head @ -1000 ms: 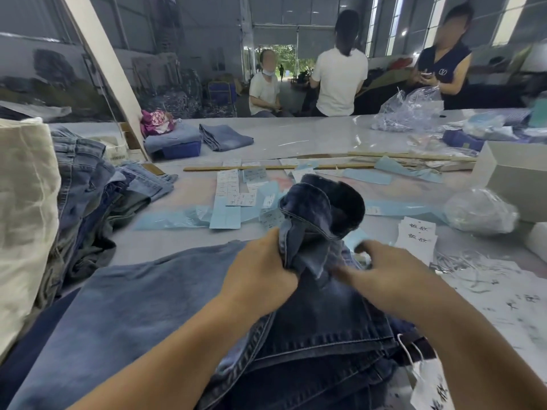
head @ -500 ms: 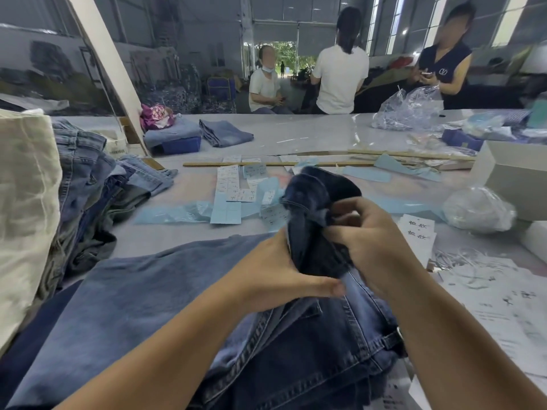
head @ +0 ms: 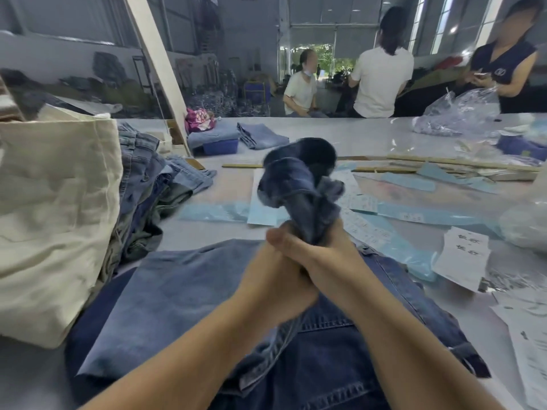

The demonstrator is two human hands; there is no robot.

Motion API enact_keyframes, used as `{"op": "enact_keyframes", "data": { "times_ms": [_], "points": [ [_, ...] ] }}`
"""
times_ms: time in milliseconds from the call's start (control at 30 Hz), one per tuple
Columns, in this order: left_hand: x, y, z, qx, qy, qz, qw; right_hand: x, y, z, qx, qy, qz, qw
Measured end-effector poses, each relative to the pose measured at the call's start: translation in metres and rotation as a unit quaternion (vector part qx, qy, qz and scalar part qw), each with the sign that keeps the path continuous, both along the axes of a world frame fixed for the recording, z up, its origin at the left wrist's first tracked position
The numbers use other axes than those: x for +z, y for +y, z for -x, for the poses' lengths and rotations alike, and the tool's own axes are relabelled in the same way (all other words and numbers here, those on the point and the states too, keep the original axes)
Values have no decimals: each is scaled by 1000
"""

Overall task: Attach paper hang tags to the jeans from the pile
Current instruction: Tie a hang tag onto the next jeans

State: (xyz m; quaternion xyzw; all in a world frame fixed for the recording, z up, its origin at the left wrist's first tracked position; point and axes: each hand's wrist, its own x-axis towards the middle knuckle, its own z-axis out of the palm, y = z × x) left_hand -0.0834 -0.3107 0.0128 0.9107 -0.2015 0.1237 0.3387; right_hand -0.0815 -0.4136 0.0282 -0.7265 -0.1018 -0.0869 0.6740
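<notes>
Dark blue jeans (head: 183, 294) lie spread on the table in front of me. Part of them is bunched into a raised wad (head: 299, 187). My left hand (head: 275, 279) and my right hand (head: 328, 258) are pressed close together and both grip the base of that wad, holding it up off the table. A stack of white paper hang tags (head: 463, 255) with printed characters lies to the right of my hands. A pile of jeans (head: 148, 184) sits at the left.
A cream canvas bag (head: 56, 208) stands at the left edge. Light blue paper sheets and sticker sheets (head: 364, 202) cover the mid table; wooden sticks (head: 444, 164) lie behind. Folded jeans (head: 260, 137), a blue box (head: 220, 146) and plastic bags (head: 458, 113) sit farther back. Three people are beyond the table.
My hands have come together under the bunched denim and lifted it higher. My right hand moved from the top of the wad down to its base beside the left.
</notes>
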Motion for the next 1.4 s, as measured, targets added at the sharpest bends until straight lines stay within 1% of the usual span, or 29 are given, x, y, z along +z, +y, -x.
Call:
{"op": "enact_keyframes", "data": {
  "times_ms": [33,67,133,200,267,333,400,433,500,567,633,667,700,733,767,833,867,900,967,1067,1133,1200,1300,1400],
  "points": [
    [1,-2,2,-35,-19,-20,999,-4,1,-1,-46,7,-23,999],
    [4,-3,2,-82,-26,-8,996,-7,0,-2,-77,18,-57,995],
    [13,-1,2,-157,18,46,986,-12,-8,-3,-96,31,-129,987],
    [18,5,-3,-201,74,63,975,-15,-21,-1,-107,32,-183,977],
    [19,12,-9,-195,111,90,970,-18,-32,1,-125,43,-200,971],
    [21,21,-20,-129,115,171,970,-20,-37,2,-128,54,-211,968],
    [22,32,-33,-58,109,235,964,-16,-40,4,-97,67,-249,961],
    [24,38,-39,-36,105,251,962,-10,-41,5,-62,69,-275,957],
    [30,51,-50,-28,117,288,950,5,-41,8,32,64,-310,948],
    [35,63,-57,-91,146,330,928,22,-40,12,127,64,-335,931],
    [40,70,-58,-153,173,358,905,34,-41,15,189,91,-352,912],
    [42,75,-59,-167,206,384,884,38,-40,14,200,113,-353,907],
    [42,79,-59,-182,256,411,856,40,-40,14,198,135,-354,904],
    [42,82,-58,-204,290,423,834,41,-39,12,192,155,-348,905],
    [41,86,-55,-228,308,427,819,42,-37,10,187,171,-336,907],
    [44,95,-49,-233,310,447,806,44,-35,5,186,182,-319,912],
    [48,101,-46,-219,300,461,806,45,-33,1,185,174,-318,913],
    [54,108,-42,-189,283,468,815,47,-30,-3,181,163,-315,917],
    [70,122,-36,-110,248,450,851,49,-23,-13,158,145,-300,930],
    [99,140,-22,-6,208,394,895,53,0,-28,145,125,-266,945],
    [119,150,-9,68,141,333,930,56,24,-38,150,97,-246,953],
    [140,162,6,128,57,265,954,62,52,-45,154,64,-225,960],
    [172,184,28,194,-23,199,960,77,94,-58,187,26,-212,959],
    [199,214,41,222,-89,181,954,96,137,-76,210,2,-233,950]
  ]
}}
